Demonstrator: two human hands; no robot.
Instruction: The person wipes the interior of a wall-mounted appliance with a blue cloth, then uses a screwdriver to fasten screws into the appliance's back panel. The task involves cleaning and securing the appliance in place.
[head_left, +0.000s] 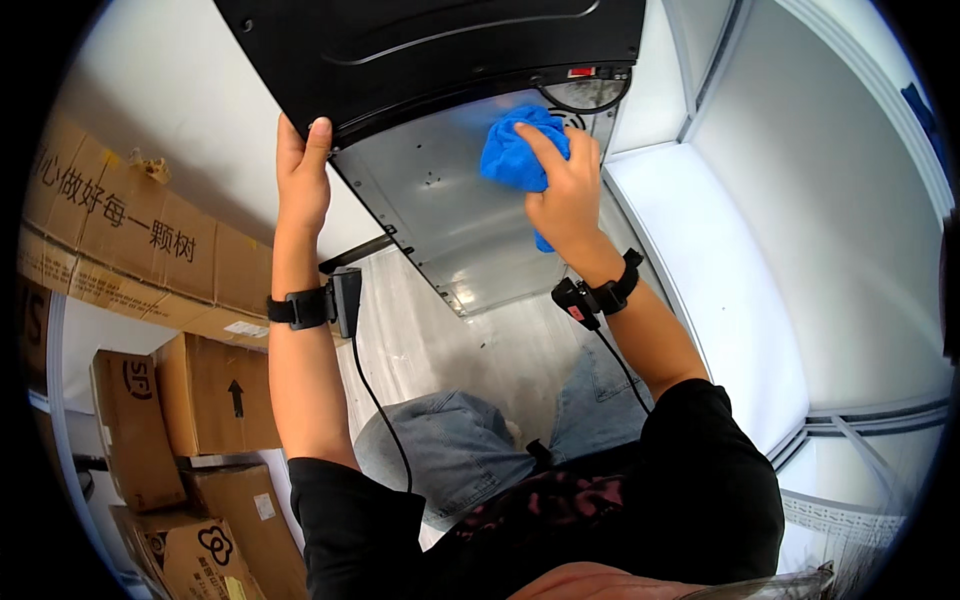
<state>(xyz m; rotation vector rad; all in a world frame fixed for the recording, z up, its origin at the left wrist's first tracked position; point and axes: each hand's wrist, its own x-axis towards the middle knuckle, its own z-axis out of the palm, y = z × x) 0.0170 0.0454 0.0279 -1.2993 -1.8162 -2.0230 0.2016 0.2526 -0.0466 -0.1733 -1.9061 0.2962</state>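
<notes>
Blue cloth [525,148], crumpled and bunched, at the far right part of a grey metal panel [420,235]; a loose fold just visible on the near side of the wrist. Wrapped round that cloth, the right hand [572,195], in a firm grasp, fingers bent over the bundle. Below cloth and hand, the metal panel, dull and reflective, with small dark marks near its middle and fasteners along its left edge. Beyond it, on the far side, a broad black panel [450,40] with a long raised line; at its right end, a red switch [581,72] and a looped black cable [598,106], close to the cloth.

At the near left corner of the black panel, the left hand [303,172], grasping the edge, thumb over the face, fingers partly hidden. Round each wrist, a black strap [297,310] with a small black device [346,300] and a thin cord [380,400] toward the body.

Nearer, blue jeans [440,430] and a black short-sleeved shirt [700,470], above a pale floor [400,320]. To the left, a long brown carton [170,220], printed in black; nearer on that side, several stacked cardboard boxes [230,395]. To the right, a smooth white ledge [710,270] alongside pale wall panels [830,200] in metal framing.
</notes>
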